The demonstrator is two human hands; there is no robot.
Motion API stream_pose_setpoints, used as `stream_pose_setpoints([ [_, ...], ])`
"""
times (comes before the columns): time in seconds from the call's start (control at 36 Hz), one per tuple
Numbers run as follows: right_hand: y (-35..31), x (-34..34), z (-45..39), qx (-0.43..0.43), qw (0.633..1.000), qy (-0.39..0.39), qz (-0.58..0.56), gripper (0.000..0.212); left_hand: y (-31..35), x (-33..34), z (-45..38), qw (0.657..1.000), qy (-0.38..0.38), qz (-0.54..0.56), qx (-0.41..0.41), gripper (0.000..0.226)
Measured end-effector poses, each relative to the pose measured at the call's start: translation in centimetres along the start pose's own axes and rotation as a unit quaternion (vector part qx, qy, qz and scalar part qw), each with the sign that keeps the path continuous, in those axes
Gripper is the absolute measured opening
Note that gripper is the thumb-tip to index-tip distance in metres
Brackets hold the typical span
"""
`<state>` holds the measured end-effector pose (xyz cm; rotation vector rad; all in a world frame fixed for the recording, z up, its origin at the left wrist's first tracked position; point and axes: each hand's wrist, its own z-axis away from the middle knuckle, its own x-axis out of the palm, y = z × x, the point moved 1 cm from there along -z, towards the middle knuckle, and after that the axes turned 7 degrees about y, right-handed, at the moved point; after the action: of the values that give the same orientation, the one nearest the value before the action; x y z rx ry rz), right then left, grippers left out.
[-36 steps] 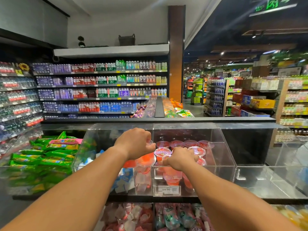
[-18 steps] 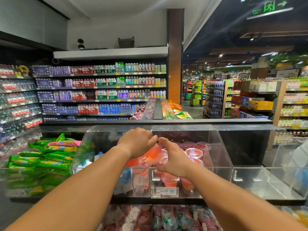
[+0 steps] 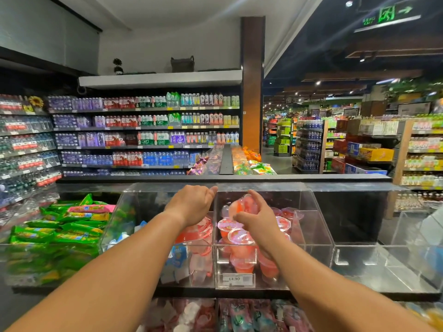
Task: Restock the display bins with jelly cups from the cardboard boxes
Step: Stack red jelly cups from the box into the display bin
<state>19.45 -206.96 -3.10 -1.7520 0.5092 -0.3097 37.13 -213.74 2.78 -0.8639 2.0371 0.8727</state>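
Head view shows the right hand (image 3: 260, 220) now lifted over the middle bin (image 3: 311, 226), its fingers curled round a red jelly cup (image 3: 243, 206) held tilted above the pile. Half a second ago both hands met at the divider over that cup; now they are apart, and the cup has passed to the right side. The left hand (image 3: 191, 204) hangs over the divider, knuckles up, fingers curled downward; whether it holds anything I cannot tell, though red cups (image 3: 200, 232) lie just under it in the left bin (image 3: 124, 212). Below the right hand the middle bin already carries a heap of cups (image 3: 236, 236) behind its price tag (image 3: 234, 279). My guess: the cup is about to be dropped onto that heap. The far-right bin (image 3: 383, 262) looks unfilled, so restocking seems far from done. No cardboard boxes are in view.
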Motion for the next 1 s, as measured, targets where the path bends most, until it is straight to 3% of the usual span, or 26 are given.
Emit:
stream_pose_setpoints([
  [0.11,0.1,-0.9,-1.8,0.04,0.996,0.043,0.073,0.088,-0.4,-1.0,0.3,1.0,0.004,-0.018,0.022,0.054],
  [0.28,1.1,0.6,-3.7,0.088,0.985,0.071,0.128,0.062,-0.8,-2.0,0.3,0.998,0.017,-0.029,0.051,0.054],
  [0.33,2.0,1.7,-4.8,0.084,0.984,0.074,0.139,0.064,-1.0,-2.4,0.3,0.998,0.029,-0.021,0.052,0.058],
  [0.72,3.4,6.1,-10.5,0.097,0.974,0.043,0.201,0.063,-2.5,-1.6,-1.2,0.995,0.066,-0.034,0.068,0.061],
  [0.92,4.3,6.3,-12.1,0.087,0.971,0.027,0.223,0.053,-3.0,-0.5,-1.5,0.995,0.065,-0.03,0.065,0.062],
  [1.0,4.1,6.2,-11.9,0.076,0.959,0.014,0.272,0.065,-2.4,-0.3,-1.6,0.996,0.056,-0.024,0.066,0.059],
])
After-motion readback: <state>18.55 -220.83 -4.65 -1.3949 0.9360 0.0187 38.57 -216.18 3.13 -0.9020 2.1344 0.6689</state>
